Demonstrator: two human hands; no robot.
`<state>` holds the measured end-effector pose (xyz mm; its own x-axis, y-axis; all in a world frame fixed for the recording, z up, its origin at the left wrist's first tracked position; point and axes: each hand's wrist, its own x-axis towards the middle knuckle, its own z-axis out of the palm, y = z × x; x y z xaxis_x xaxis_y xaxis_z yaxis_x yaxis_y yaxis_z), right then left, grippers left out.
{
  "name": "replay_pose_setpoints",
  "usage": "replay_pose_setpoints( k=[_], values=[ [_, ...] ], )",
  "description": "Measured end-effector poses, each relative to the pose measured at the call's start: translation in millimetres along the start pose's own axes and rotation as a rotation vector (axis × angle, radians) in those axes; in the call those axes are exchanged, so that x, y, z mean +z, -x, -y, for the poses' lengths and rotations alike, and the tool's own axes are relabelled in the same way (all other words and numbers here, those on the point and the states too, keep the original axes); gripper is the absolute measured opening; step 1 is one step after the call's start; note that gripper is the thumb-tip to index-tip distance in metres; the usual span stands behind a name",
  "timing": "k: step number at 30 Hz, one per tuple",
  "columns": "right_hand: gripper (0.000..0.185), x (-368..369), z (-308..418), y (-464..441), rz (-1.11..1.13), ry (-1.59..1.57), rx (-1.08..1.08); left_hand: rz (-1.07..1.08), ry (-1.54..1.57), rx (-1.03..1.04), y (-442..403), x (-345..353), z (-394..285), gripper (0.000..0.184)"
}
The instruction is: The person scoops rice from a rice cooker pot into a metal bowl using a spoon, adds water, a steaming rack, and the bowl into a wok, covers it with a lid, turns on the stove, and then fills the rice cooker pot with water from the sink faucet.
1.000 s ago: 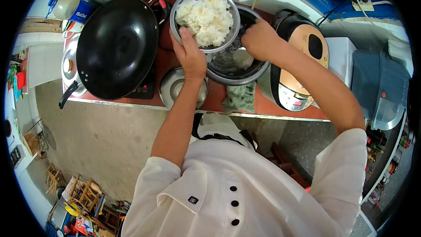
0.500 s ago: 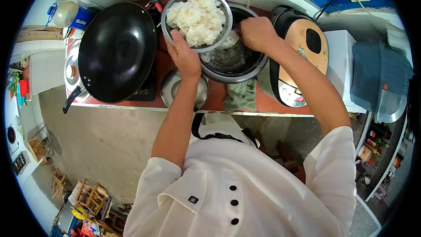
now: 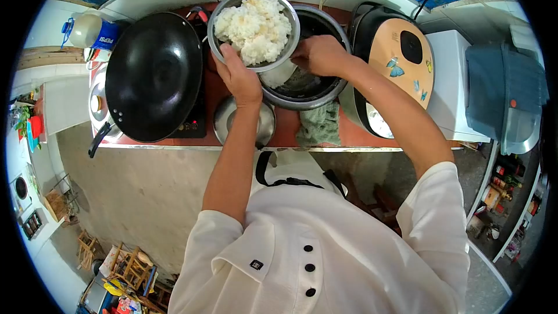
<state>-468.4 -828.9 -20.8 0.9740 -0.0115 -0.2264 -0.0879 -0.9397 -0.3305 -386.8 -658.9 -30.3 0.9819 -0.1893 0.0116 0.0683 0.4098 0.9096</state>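
My left hand is closed on the near rim of a metal bowl heaped with cooked white rice. The bowl is held up, overlapping the left side of a dark rice cooker pot. Inside that pot, my right hand grips a pale rice paddle, whose blade lies low near the pot's left wall. Its handle is hidden in my fingers. Thin traces of rice cling to the pot's inner surface.
A black wok stands left on an induction cooker. A metal basin and a green cloth lie by the counter's front edge. The rice cooker with its tan lid stands to the right, before a blue-grey container.
My right hand has moved left and slightly down inside the pot, and more of the paddle blade shows. The held bowl has shifted slightly left in view.
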Motion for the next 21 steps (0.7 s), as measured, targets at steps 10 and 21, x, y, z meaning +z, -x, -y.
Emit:
replay_pose_setpoints(
  k=[10, 21],
  values=[
    [0.025, -62, -11, 39, 0.031, -0.293, -0.003, -0.022, 0.2, -0.132, -15, -7, -20, 0.046],
    [0.049, -60, 70, 78, -0.801, -0.01, 0.311, 0.07, 0.177, -0.483, 9, 22, -52, 0.043]
  ],
)
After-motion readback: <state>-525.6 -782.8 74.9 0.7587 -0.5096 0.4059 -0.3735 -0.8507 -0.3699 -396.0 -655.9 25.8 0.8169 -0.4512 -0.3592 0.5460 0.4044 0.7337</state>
